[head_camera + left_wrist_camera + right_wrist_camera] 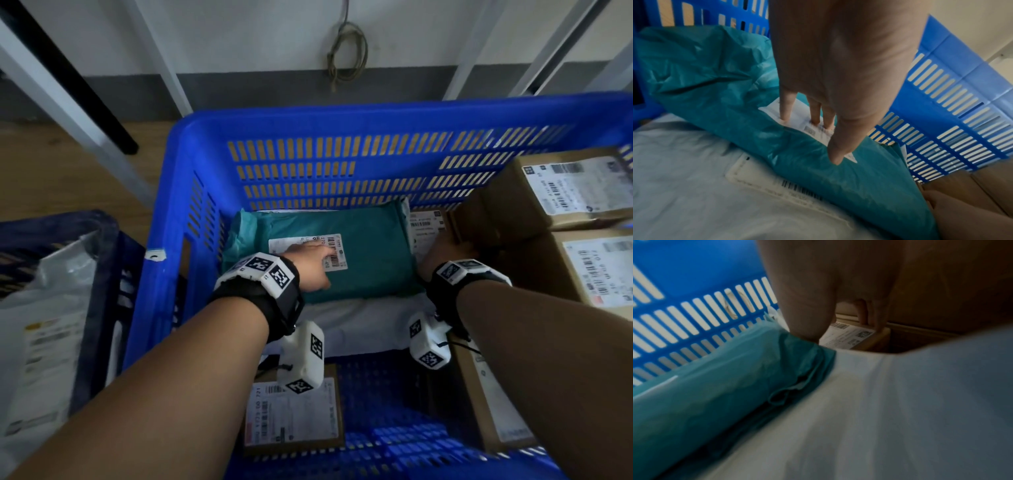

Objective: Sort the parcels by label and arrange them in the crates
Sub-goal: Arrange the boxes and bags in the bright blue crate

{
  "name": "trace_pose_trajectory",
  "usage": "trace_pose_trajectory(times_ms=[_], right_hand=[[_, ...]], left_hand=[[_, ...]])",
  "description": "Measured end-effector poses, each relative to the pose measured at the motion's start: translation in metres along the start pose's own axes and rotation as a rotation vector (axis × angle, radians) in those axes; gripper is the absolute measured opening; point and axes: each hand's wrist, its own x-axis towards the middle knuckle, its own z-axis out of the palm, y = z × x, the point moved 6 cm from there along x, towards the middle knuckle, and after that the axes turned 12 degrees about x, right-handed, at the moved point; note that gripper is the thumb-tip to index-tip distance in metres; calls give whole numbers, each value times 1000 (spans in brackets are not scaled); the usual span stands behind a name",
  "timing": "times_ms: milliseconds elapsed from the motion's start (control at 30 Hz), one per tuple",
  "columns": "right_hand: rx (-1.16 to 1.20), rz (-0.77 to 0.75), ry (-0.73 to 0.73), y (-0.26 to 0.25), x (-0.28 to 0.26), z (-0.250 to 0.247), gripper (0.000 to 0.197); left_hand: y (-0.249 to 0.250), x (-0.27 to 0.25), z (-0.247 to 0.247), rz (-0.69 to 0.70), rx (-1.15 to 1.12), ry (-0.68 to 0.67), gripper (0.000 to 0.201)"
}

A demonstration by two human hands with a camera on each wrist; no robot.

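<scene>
A teal plastic parcel (370, 253) (705, 73) (715, 394) lies against the far wall of the blue crate (308, 137), on top of a white mailer bag (359, 322) (684, 194) (900, 418). My left hand (310, 265) (813, 134) presses straight fingers onto the teal parcel's white label. My right hand (440, 248) (840, 331) is at the teal parcel's right end. Its thumb and fingers pinch a small labelled cardboard box (424, 226) (849, 335) wedged between the teal parcel and the large boxes.
Two large labelled cardboard boxes (565, 192) (599, 267) fill the crate's right side. A flat labelled box (294, 414) and another box (493, 404) lie near me. A dark crate (102, 274) with white bags (41, 325) stands to the left. Metal frame legs (164, 61) rise behind.
</scene>
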Motion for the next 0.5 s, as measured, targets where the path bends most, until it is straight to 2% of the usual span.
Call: trace_pose_trajectory(times_ms=[200, 400, 500], right_hand=[[-5, -6, -16, 5, 11, 1, 95], [235, -33, -124, 1, 10, 16, 89], [173, 14, -103, 3, 8, 8, 99]], left_hand=[[2, -4, 1, -1, 0, -10, 73], [3, -5, 4, -6, 10, -28, 75], [3, -4, 4, -9, 16, -38, 76]])
